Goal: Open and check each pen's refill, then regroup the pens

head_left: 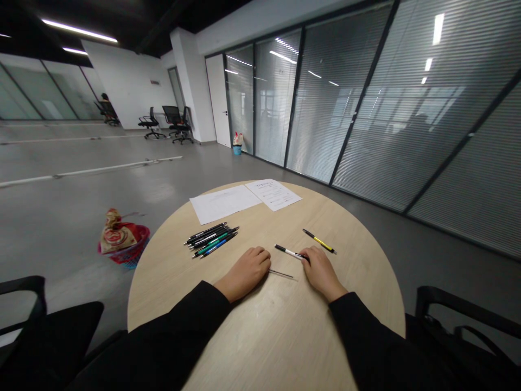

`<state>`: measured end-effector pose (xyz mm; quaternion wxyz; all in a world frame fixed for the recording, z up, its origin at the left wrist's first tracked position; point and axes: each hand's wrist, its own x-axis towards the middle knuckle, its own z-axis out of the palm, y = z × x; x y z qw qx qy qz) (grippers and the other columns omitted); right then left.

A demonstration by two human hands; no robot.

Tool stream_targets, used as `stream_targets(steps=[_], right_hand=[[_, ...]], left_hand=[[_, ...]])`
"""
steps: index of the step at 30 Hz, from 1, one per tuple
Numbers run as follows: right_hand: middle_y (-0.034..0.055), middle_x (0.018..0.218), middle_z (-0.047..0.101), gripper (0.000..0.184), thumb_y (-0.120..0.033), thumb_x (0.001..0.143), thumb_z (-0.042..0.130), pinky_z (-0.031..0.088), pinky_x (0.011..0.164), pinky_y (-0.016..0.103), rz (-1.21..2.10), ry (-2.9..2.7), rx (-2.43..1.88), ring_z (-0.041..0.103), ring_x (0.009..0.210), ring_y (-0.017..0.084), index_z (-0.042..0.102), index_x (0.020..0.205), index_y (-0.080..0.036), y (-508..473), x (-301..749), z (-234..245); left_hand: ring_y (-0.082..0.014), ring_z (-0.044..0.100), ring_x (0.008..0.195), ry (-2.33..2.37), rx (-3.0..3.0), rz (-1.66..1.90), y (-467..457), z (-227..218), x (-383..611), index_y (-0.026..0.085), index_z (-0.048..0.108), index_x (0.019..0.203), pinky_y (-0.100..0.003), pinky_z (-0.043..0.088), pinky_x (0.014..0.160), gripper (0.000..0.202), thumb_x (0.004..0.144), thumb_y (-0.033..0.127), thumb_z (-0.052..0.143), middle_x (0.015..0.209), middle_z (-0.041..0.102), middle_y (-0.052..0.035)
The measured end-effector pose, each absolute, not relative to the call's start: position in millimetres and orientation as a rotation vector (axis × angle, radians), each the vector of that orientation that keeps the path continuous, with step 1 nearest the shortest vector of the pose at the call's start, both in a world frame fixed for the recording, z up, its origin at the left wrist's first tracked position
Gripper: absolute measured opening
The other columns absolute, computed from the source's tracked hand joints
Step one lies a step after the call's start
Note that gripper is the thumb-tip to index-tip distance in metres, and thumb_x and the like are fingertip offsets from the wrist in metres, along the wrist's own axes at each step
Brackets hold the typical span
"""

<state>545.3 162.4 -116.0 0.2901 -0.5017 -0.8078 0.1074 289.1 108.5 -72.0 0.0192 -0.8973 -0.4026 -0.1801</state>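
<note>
The left hand (245,273) is resting on the round wood-veneer table (364,288), its fingers loosely curled together and gripping nothing, just beside a thin pen refill (280,273) that is lying flat between the two hands. The right hand (321,273) is resting close by, with its fingers (308,255) reaching to the end of a white-and-black ballpoint pen (288,252), which is lying slantwise on the tabletop; the contact is partly hidden, so I cannot tell whether they are pinching the pen or only touching it. A yellow-and-black pen (319,241) is lying just beyond the right hand, not touching it. A row of black, green and blue pens (211,240) is lying well to the left, nearer two printed sheets (223,205). I am judging the ballpoint pen to be light and stiff, with a smooth barrel liable to roll or slip, so mid-barrel between thumb and fingertips looks like the surest hold. The refill is looking slender and easily bent, so a gentle hold is advisable.
</note>
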Motion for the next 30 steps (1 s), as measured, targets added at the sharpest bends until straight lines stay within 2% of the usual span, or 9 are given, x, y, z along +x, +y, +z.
stream_targets(steps=[3, 9, 15, 30], right_hand=[[0.009, 0.092, 0.064, 0.015, -0.012, 0.087, 0.051, 0.045, 0.087, 0.036, 0.273, -2.106, -1.356, 0.058, 0.093, 0.024, 0.064, 0.088, -0.019, 163.3, 546.2, -116.9], [0.0095, 0.096, 0.064, 0.018, -0.015, 0.089, 0.046, 0.046, 0.087, 0.037, 0.292, -1.991, -1.348, 0.058, 0.095, 0.024, 0.062, 0.095, -0.018, 166.8, 548.1, -115.6], [0.0092, 0.096, 0.067, 0.019, -0.014, 0.088, 0.046, 0.045, 0.087, 0.037, 0.301, -1.96, -1.347, 0.059, 0.095, 0.024, 0.063, 0.096, -0.018, 166.9, 548.6, -113.7], [0.0076, 0.095, 0.068, 0.019, -0.015, 0.089, 0.047, 0.045, 0.088, 0.037, 0.355, -1.981, -1.327, 0.059, 0.095, 0.024, 0.065, 0.095, -0.019, 165.6, 546.5, -110.7]], left_hand=[[-0.0239, 0.051, 0.093, -1.382, -2.715, -0.604, 110.1, -69.9, 281.8, 0.019, 0.06, 0.094, -0.04, 0.044, 0.085, 0.022, 0.098, 0.015, 0.039, 0.099, 0.062, -0.0108], [-0.0237, 0.049, 0.083, -1.644, -2.534, -0.769, 115.0, -65.3, 264.7, 0.019, 0.055, 0.087, -0.037, 0.043, 0.076, 0.02, 0.098, 0.018, 0.038, 0.087, 0.059, -0.0086], [-0.0239, 0.053, 0.09, -1.719, -2.462, -1.025, 118.8, -69.7, 259.2, 0.018, 0.059, 0.099, -0.039, 0.046, 0.083, 0.019, 0.098, 0.021, 0.04, 0.096, 0.062, -0.0093], [-0.0248, 0.054, 0.094, -1.731, -2.507, -0.961, 117.2, -66.0, 260.1, 0.019, 0.062, 0.1, -0.039, 0.046, 0.086, 0.018, 0.096, 0.019, 0.044, 0.099, 0.063, -0.0099]])
